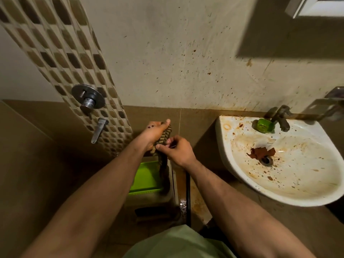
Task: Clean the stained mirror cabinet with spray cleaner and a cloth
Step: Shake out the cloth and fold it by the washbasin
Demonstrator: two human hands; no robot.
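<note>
Both bare forearms reach forward; right hand (176,151) pinches and left hand (155,132) clutches the limp, checked brown-and-tan cloth (163,138), hanging above the green plastic tray (145,180). Soft, light stuff — best bunched mid-length. Beyond, the white-framed mirror cabinet (316,6) peeks from the wall's top right corner.

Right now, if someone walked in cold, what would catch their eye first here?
Probably the white sink at right, splashed with rust-brown stains, a reddish scrap beside its drain and a green dish by the tap. Next, in the centre, the left hand and right hand both grip a patterned cloth above a green tray.
</note>
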